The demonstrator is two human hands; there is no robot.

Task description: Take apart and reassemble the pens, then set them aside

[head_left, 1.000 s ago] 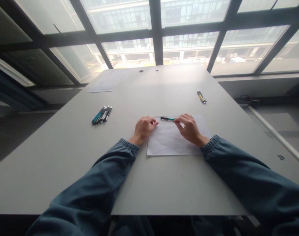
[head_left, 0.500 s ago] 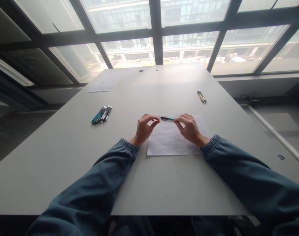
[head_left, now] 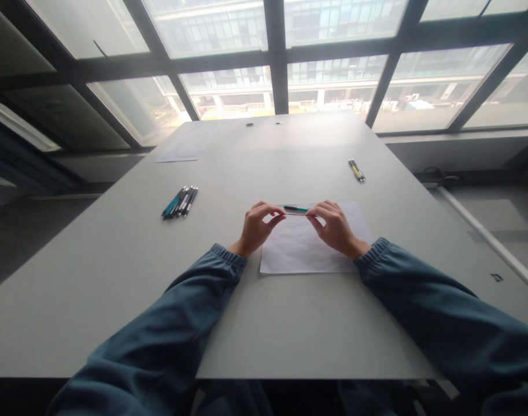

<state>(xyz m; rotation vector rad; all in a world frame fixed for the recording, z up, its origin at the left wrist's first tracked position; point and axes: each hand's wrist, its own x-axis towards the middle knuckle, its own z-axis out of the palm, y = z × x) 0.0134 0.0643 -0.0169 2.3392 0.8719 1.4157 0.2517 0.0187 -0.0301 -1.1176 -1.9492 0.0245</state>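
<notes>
Both hands pinched at the ends of a thin dark strip, over the white sheet.
The left hand (head_left: 255,228) and the right hand (head_left: 334,229) are each closed thumb to finger, one at either end of the thin dark strip (head_left: 295,215); the strip's exact nature cannot be determined. A black-and-green pen (head_left: 295,208) is located just beyond the strip, between the hands, near the far edge of the white sheet (head_left: 307,251); contact between pen and right fingers cannot be confirmed. The sheet lies on the bench (head_left: 316,329), partly covered by the right hand. A pen cluster (head_left: 179,203) is positioned to the left, a pen pair (head_left: 356,171) beyond the right hand, and further papers (head_left: 183,144) at far left.
</notes>
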